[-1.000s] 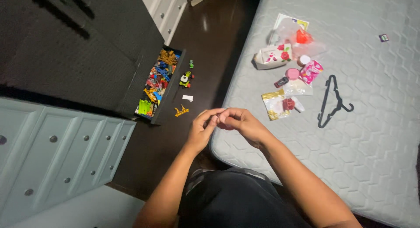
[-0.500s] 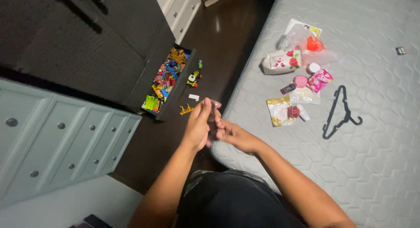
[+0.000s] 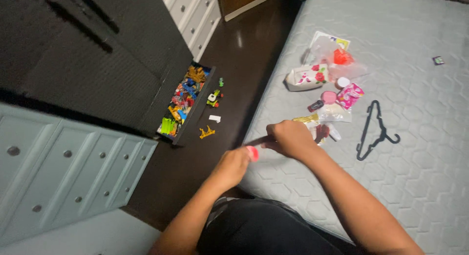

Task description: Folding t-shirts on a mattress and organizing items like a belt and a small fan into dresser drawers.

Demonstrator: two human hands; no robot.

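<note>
Near the middle of the frame the left hand (image 3: 233, 164) is curled into a fist around a small pink round thing (image 3: 252, 153), of which only the top peeps out by the knuckles. Just to its upper right, the right hand (image 3: 289, 137) is closed too, and a thin dark stick-like piece (image 3: 256, 140) juts from it toward the left; what that piece is cannot be told. The two hands sit close together but apart, over the near edge of the grey quilted mattress (image 3: 415, 152). Behind the right hand, partly hidden by it, lies a gold-edged packet (image 3: 307, 119) with a small red item (image 3: 322, 132) beside it. Further up the mattress are a white pouch with red roses (image 3: 304, 77), a pink packet (image 3: 350, 95), a clear bag with something orange inside (image 3: 340, 57), and a black hanger (image 3: 375, 129) to the right. In the left half, on the dark floor (image 3: 229, 64), an open dark drawer (image 3: 184, 101) is crammed with bright toys, with a little green and white toy vehicle (image 3: 213, 98) and a yellow piece (image 3: 206, 133) lying just outside it. A pale dresser (image 3: 63, 162) fills the lower left.
</note>
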